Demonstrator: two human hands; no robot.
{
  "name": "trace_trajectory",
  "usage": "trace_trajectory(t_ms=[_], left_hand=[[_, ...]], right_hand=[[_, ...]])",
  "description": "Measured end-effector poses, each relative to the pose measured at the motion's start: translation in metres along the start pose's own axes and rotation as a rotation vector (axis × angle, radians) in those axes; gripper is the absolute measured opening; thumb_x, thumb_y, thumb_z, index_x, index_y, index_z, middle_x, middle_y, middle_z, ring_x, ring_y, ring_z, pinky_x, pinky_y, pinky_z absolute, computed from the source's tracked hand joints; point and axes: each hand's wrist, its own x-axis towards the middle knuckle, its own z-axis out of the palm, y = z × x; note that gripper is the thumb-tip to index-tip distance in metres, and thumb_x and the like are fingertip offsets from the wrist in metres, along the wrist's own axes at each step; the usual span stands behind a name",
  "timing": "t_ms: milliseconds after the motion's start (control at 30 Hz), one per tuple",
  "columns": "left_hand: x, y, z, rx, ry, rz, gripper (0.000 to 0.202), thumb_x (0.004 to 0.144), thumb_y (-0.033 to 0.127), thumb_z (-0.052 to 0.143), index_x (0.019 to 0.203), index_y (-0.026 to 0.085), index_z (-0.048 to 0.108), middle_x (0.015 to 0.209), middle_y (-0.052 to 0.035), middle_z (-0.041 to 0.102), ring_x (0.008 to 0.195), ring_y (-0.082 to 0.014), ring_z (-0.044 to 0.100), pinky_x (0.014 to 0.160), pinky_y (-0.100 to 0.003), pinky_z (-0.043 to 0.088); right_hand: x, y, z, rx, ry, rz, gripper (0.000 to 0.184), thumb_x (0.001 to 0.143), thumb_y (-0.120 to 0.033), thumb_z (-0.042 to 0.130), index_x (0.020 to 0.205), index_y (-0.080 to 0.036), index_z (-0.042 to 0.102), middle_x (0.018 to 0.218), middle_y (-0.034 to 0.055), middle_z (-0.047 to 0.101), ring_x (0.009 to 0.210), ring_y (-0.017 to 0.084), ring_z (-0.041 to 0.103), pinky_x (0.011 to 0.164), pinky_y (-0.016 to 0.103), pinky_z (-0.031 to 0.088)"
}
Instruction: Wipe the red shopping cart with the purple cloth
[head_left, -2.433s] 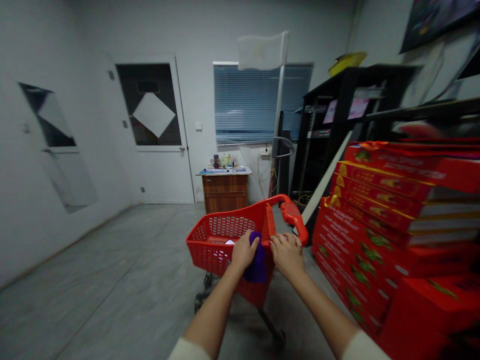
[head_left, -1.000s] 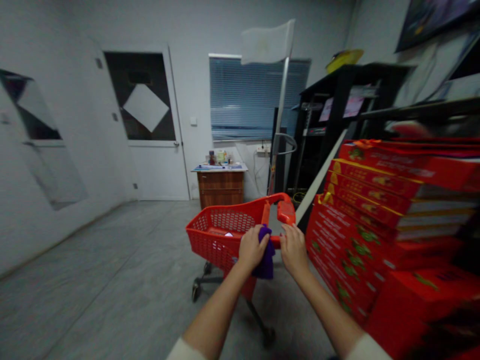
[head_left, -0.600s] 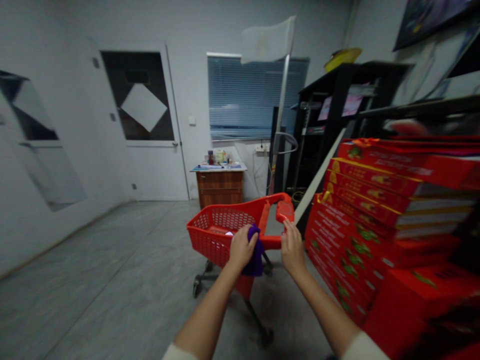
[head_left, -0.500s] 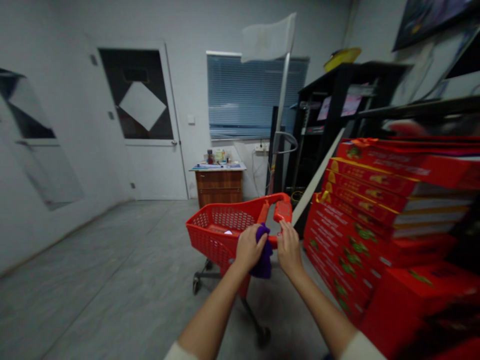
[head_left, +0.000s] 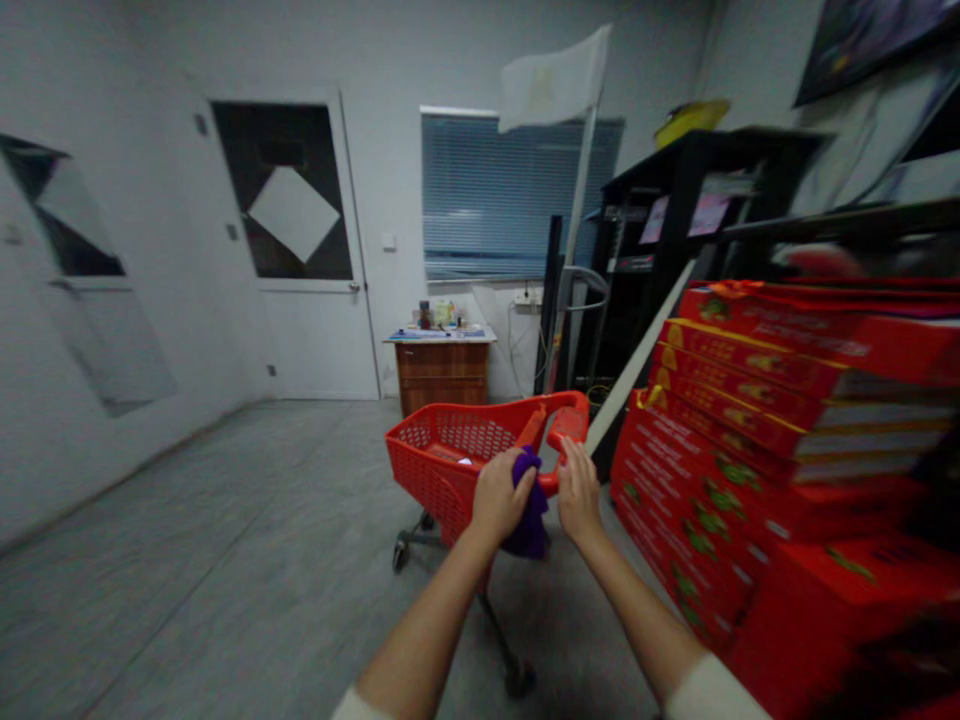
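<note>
On my head-camera feed, the left hand (head_left: 499, 497) closes around a crumpled purple cloth (head_left: 530, 508), which bunches out below the fingers and hangs just over the near bar of a red plastic shopping cart (head_left: 431, 490). The right hand (head_left: 579, 492) stands just beside it, fingers (head_left: 572, 462) together and pointing up against the cart's red handle (head_left: 568, 430); I cannot tell whether they grip it. Cream sleeves (head_left: 709, 688) show at the person's wrists' far end, near the bottom of my frame.

A small white scrap (head_left: 465, 461) lies inside the cart's mesh basket. To the right, a tall stack of red boxes (head_left: 720, 470) with yellow edges and green print stands near the cart. Behind it rise black metal shelves (head_left: 675, 230) with a yellow object (head_left: 691, 122) on top. A white flag (head_left: 551, 80) tops a metal pole (head_left: 577, 220) beyond the cart. Farther back, a wooden cabinet (head_left: 441, 378) stands beneath a window with blue blinds (head_left: 517, 195), beside a white door (head_left: 315, 340), across a grey floor (head_left: 225, 520).
</note>
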Motion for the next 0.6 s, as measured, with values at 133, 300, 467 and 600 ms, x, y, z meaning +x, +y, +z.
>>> trace_trajectory(t_ms=[133,300,467,600], left_hand=[[0.000,-0.001,-0.003,-0.044,-0.036,0.098,0.032,0.094,0.040,0.052,0.120,0.022,0.058,0.119,-0.0079,0.066,0.112,-0.0220,0.060,0.103,-0.040,0.046],[-0.001,-0.021,-0.011,-0.032,0.056,-0.011,0.030,0.095,0.039,0.050,0.118,0.022,0.058,0.119,-0.0078,0.065,0.112,-0.0220,0.060,0.103,-0.042,0.046],[-0.001,-0.005,-0.008,-0.044,0.019,0.062,0.030,0.094,0.039,0.051,0.117,0.021,0.059,0.116,-0.0080,0.067,0.110,-0.0216,0.061,0.102,-0.040,0.046],[0.001,-0.016,-0.021,-0.059,-0.016,0.063,0.030,0.094,0.039,0.051,0.116,0.021,0.059,0.118,-0.0073,0.066,0.111,-0.0210,0.061,0.103,-0.038,0.046]], right_hand=[[0.000,0.001,-0.002,0.019,-0.017,-0.005,0.051,0.100,-0.035,0.021,0.144,-0.022,0.045,0.141,0.0093,0.054,0.137,0.023,0.040,0.113,0.052,0.034],[-0.005,-0.005,0.006,0.016,0.010,0.024,0.051,0.100,-0.036,0.022,0.144,-0.021,0.044,0.142,0.0102,0.053,0.137,0.024,0.039,0.113,0.054,0.033],[-0.006,-0.014,0.009,-0.005,-0.019,0.010,0.051,0.100,-0.034,0.023,0.145,-0.021,0.044,0.142,0.0105,0.053,0.137,0.025,0.039,0.111,0.052,0.033],[0.012,-0.006,-0.006,-0.043,-0.114,-0.048,0.050,0.100,-0.030,0.021,0.140,-0.023,0.050,0.134,0.0091,0.059,0.126,0.022,0.049,0.108,0.046,0.037]])
